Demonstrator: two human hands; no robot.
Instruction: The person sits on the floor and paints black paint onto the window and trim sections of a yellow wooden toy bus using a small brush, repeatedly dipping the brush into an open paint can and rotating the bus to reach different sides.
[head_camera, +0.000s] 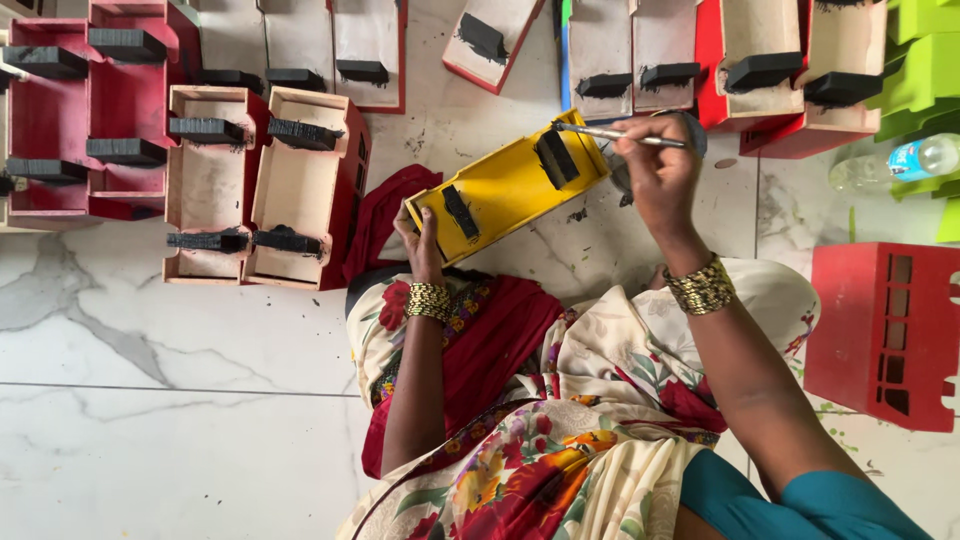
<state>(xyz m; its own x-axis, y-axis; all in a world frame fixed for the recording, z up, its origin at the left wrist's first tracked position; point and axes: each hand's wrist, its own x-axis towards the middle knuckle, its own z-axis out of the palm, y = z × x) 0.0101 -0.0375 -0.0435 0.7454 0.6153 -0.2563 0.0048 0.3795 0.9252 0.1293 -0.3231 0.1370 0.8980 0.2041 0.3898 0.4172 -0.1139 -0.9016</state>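
The person sits on a white marble floor (150, 400) veined with grey, its tiles flecked with dark paint, a floral cloth with red folds spread over the lap (540, 440). The left forearm runs up from the lap, a gold bangle at the wrist, and the left hand (422, 245) is wrapped around the near end of a yellow wooden box (505, 185), holding it tilted above the floor. The box's underside faces up and bears two black blocks. The right arm comes in from the lower right in a teal sleeve, with a gold bangle at the wrist. The right hand (660, 165) pinches a thin paintbrush (610, 133) between its fingers, with its tip at the far black block on the box. Beyond, rows of red wooden boxes (265, 185) with black blocks lie on the floor. At the right stand a red slotted box (885, 330), green pieces (925, 60) and a plastic bottle (905, 160).
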